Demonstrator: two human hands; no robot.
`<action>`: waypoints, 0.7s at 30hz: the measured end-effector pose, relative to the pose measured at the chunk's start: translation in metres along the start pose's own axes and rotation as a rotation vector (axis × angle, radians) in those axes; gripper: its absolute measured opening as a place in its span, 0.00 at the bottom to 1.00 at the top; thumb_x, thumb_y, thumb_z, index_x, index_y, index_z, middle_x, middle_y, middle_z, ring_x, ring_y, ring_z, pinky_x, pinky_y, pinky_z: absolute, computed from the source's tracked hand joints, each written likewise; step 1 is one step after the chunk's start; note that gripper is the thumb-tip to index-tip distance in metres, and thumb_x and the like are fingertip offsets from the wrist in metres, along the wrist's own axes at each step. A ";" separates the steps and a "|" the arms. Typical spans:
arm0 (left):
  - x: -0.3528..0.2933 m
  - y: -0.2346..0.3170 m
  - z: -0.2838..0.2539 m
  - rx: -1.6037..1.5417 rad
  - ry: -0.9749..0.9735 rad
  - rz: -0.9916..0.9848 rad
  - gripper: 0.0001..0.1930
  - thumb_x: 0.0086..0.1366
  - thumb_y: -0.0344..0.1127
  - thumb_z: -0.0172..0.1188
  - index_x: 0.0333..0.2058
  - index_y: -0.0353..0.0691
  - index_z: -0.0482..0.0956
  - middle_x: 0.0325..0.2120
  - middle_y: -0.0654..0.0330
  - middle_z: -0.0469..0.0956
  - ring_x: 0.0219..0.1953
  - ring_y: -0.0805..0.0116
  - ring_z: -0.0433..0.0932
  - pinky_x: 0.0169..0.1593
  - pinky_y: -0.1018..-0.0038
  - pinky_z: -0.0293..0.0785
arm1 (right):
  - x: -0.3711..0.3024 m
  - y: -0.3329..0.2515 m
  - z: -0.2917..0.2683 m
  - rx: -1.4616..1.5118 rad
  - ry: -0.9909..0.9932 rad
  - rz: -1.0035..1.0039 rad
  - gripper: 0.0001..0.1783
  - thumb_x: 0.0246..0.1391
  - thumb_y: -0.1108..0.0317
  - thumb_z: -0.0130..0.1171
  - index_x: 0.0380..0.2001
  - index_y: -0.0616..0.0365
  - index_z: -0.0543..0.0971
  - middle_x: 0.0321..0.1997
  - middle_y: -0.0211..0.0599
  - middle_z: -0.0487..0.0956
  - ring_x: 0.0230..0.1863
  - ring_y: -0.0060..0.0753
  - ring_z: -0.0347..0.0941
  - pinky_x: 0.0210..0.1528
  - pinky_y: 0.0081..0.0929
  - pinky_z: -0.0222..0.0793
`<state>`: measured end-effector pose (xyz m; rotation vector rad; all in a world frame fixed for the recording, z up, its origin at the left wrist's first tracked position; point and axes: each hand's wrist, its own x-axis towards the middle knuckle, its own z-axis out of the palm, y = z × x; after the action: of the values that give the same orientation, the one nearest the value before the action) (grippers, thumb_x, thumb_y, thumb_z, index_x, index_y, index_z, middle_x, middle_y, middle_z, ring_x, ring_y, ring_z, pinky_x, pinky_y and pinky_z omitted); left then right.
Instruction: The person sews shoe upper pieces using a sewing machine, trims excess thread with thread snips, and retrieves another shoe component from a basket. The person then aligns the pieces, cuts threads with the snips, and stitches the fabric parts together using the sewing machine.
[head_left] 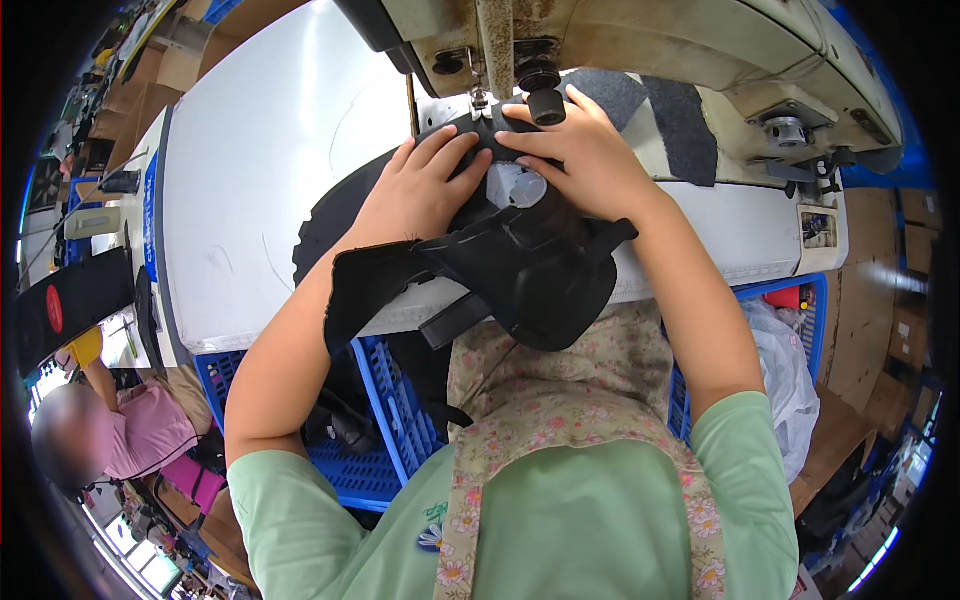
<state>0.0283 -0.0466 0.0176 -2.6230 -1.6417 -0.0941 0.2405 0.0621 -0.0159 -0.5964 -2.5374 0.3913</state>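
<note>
Black fabric workpiece (520, 270), stiff and layered, lies on the white counter (260, 170) at its near edge, with its lower part hanging over the edge toward the person's floral apron (560, 400). Its far end sits under the needle area of the cream sewing machine (640, 50). Left hand (420, 190) rests flat on the workpiece, fingers (445, 150) spread and extended toward the needle, pressing down rather than gripping. Right hand (585, 160) lies on the workpiece just beside the left, fingers (535, 140) bent and pressing the material close to the presser foot; thumb position cannot be told. A pale patch (515, 185) shows between the two hands. Grey felt pieces (680, 120) lie on the counter beyond the right hand. Blue plastic crates (390, 420) stand below the counter edge. Another person in pink (140, 430) sits at lower left, well apart.
</note>
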 end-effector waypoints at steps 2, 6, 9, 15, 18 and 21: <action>0.000 -0.001 0.002 -0.004 0.001 -0.005 0.27 0.59 0.32 0.51 0.60 0.48 0.68 0.59 0.54 0.65 0.64 0.55 0.62 0.64 0.61 0.59 | 0.000 0.003 0.001 0.011 0.005 -0.005 0.16 0.50 0.62 0.62 0.44 0.44 0.83 0.51 0.39 0.76 0.61 0.41 0.66 0.66 0.53 0.53; -0.001 -0.001 0.003 -0.025 0.002 -0.031 0.28 0.58 0.34 0.53 0.60 0.48 0.68 0.59 0.54 0.64 0.64 0.55 0.61 0.65 0.61 0.59 | 0.000 0.002 0.003 0.018 0.015 -0.015 0.16 0.51 0.62 0.62 0.44 0.44 0.83 0.50 0.38 0.77 0.61 0.41 0.66 0.66 0.53 0.53; -0.002 0.000 0.004 -0.033 0.008 -0.034 0.29 0.57 0.35 0.54 0.60 0.48 0.68 0.59 0.54 0.64 0.64 0.54 0.61 0.64 0.61 0.59 | 0.000 0.002 0.004 0.028 0.019 -0.012 0.15 0.51 0.62 0.62 0.44 0.44 0.83 0.51 0.37 0.76 0.62 0.41 0.66 0.66 0.52 0.52; 0.000 0.000 0.001 -0.075 0.031 -0.023 0.29 0.57 0.35 0.56 0.59 0.48 0.69 0.59 0.55 0.65 0.63 0.55 0.63 0.63 0.62 0.61 | -0.001 0.004 0.004 0.019 0.012 -0.014 0.16 0.51 0.62 0.61 0.45 0.44 0.82 0.53 0.36 0.75 0.63 0.40 0.65 0.66 0.52 0.52; -0.001 -0.002 -0.001 -0.108 0.047 -0.026 0.27 0.57 0.35 0.56 0.58 0.48 0.70 0.58 0.56 0.66 0.62 0.55 0.64 0.63 0.62 0.62 | 0.002 0.000 0.000 -0.022 0.036 -0.021 0.16 0.51 0.66 0.63 0.45 0.43 0.82 0.54 0.31 0.78 0.57 0.43 0.70 0.63 0.42 0.58; 0.001 -0.003 -0.001 -0.091 0.034 -0.023 0.26 0.58 0.35 0.55 0.58 0.50 0.70 0.58 0.57 0.66 0.62 0.56 0.64 0.62 0.63 0.62 | 0.012 0.007 -0.009 0.084 -0.029 -0.039 0.15 0.48 0.61 0.63 0.40 0.48 0.84 0.40 0.34 0.79 0.48 0.40 0.74 0.51 0.42 0.66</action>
<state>0.0261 -0.0447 0.0186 -2.6516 -1.6958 -0.2182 0.2385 0.0755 -0.0065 -0.5117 -2.5420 0.4936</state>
